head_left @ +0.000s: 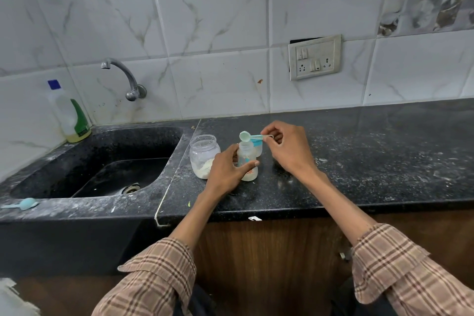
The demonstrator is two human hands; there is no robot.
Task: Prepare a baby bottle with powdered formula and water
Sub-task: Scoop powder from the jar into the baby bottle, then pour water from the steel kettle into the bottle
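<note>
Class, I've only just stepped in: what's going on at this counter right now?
A person is mixing baby formula. The left hand grips an open baby bottle standing on the black counter. The right hand pinches the handle of a small green scoop, its bowl tipped over the bottle's mouth. An open jar of powder stands just left of the bottle, beside the sink. A second scoop lies on the sink's front edge.

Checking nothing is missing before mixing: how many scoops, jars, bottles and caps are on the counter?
Scoops: 2, one held over the baby bottle, one by the sink
Powder jar: 1
Baby bottle: 1
Dish soap bottle: 1
Bottle cap: 1, partly hidden behind the baby bottle
Total: 6
</note>
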